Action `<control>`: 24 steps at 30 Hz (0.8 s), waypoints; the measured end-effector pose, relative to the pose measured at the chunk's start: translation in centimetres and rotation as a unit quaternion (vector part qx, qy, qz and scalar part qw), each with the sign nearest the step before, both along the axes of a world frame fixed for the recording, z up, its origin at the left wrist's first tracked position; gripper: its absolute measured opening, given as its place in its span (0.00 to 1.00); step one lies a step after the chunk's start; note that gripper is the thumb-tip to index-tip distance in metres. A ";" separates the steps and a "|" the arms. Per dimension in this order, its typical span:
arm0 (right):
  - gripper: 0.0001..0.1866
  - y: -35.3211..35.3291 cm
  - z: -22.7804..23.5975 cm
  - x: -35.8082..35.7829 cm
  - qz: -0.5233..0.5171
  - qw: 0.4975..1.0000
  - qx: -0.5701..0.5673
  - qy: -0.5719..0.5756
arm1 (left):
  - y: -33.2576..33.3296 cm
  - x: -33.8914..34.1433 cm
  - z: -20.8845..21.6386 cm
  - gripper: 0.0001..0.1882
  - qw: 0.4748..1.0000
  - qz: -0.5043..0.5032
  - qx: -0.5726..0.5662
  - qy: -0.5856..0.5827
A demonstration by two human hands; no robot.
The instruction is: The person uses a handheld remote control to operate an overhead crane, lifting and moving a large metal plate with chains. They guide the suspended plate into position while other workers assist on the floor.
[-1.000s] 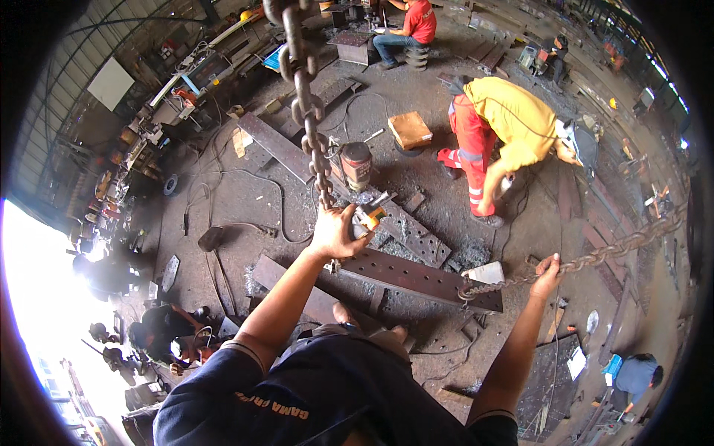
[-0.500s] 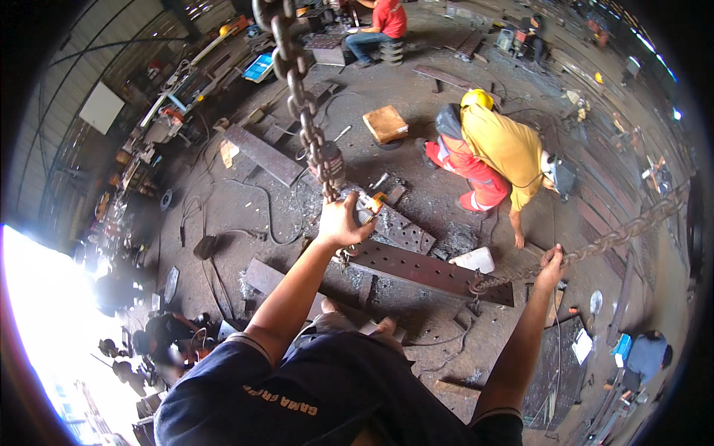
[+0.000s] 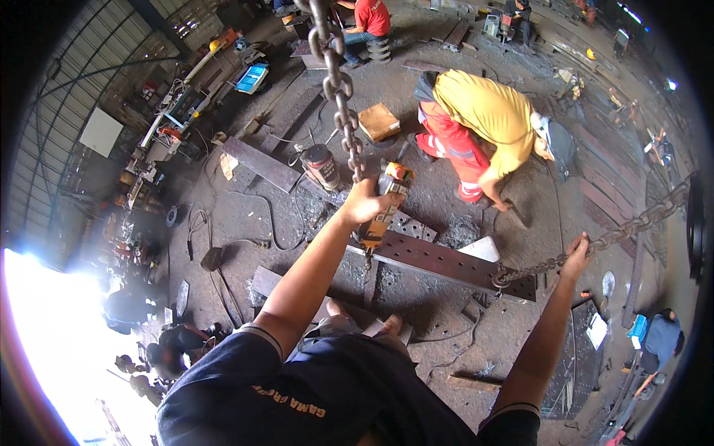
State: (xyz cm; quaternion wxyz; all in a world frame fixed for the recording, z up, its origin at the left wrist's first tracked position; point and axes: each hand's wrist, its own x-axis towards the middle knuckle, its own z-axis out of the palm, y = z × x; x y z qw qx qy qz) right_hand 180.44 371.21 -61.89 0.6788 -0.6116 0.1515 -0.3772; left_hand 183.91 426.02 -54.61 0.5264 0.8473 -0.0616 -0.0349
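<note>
My left hand (image 3: 363,202) is closed round a yellow-and-black crane remote control (image 3: 381,212) with an orange-red top. A heavy rusty chain (image 3: 342,104) comes down from above to that same hand; whether the fingers also grip its links is hidden. Out to the right, my right hand (image 3: 576,258) grips a second chain (image 3: 628,232), which slopes up to the right. This chain's lower end meets a dark steel beam (image 3: 439,264) with a row of holes, near its right end. The beam lies crosswise in front of my feet.
A co-worker in a yellow top (image 3: 483,111) and red trousers bends down beyond the beam, a hand near the floor. A wooden block (image 3: 378,122), a dark red canister (image 3: 320,165), a white jerrycan (image 3: 480,250), steel plates and cables lie about. Another person in red (image 3: 372,18) sits further back.
The remote control has swung into fuller view in my left hand. My right hand has moved right and slightly up with its chain. The co-worker bends lower, holding a piece near the floor.
</note>
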 end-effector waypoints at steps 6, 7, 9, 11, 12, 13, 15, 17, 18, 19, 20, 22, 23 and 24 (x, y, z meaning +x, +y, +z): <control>0.20 -2.1 -0.4 0.0 -0.053 0.998 -0.019 0.017 | -2.4 1.6 -0.6 0.30 0.994 -0.055 -0.078 0.049; 0.21 -2.4 -0.4 0.0 -0.056 0.998 -0.026 0.025 | -2.6 1.6 -0.6 0.31 0.994 -0.045 -0.082 0.059; 0.20 -2.9 -0.4 -0.1 -0.051 0.998 -0.034 0.006 | -2.6 1.3 -0.1 0.37 0.977 -0.079 -0.182 0.074; 0.19 -3.3 -0.5 0.0 -0.055 0.998 -0.029 -0.001 | -2.9 0.4 0.4 0.41 0.957 -0.098 -0.271 0.039; 0.18 -3.5 -0.5 0.1 -0.069 0.997 -0.017 0.004 | -2.9 -0.4 0.7 0.41 0.947 -0.100 -0.301 0.046; 0.17 -3.6 -0.5 0.1 -0.067 0.998 -0.007 0.011 | -2.9 -1.4 0.9 0.42 0.938 -0.100 -0.328 0.057; 0.16 -3.7 -0.4 0.3 -0.063 0.998 0.001 0.022 | -2.5 -3.5 1.0 0.44 0.929 -0.109 -0.341 0.092; 0.16 -3.9 -0.4 0.4 -0.051 0.998 0.006 0.030 | -2.6 -5.5 0.2 0.44 0.948 -0.079 -0.291 0.097; 0.16 -3.9 -0.4 0.5 -0.046 0.998 0.008 0.032 | -2.3 -6.3 -0.3 0.43 0.947 -0.094 -0.279 0.133; 0.16 -4.0 -0.3 0.5 -0.061 0.997 0.022 0.043 | -2.6 -7.4 -1.2 0.38 0.928 -0.037 -0.321 0.185; 0.17 -4.0 -0.3 0.5 -0.058 0.998 0.018 0.033 | -2.1 -8.3 -1.9 0.34 0.915 -0.029 -0.337 0.221; 0.18 -4.3 -0.2 0.3 -0.074 0.996 0.027 0.033 | -1.4 -10.1 -3.4 0.29 0.878 0.007 -0.382 0.290; 0.18 -4.4 -0.2 0.2 -0.082 0.996 0.029 0.031 | -1.1 -11.2 -4.2 0.27 0.848 0.011 -0.430 0.308; 0.19 -4.4 -0.2 0.0 -0.074 0.996 0.024 0.031 | -0.8 -11.8 -5.0 0.24 0.825 0.040 -0.442 0.350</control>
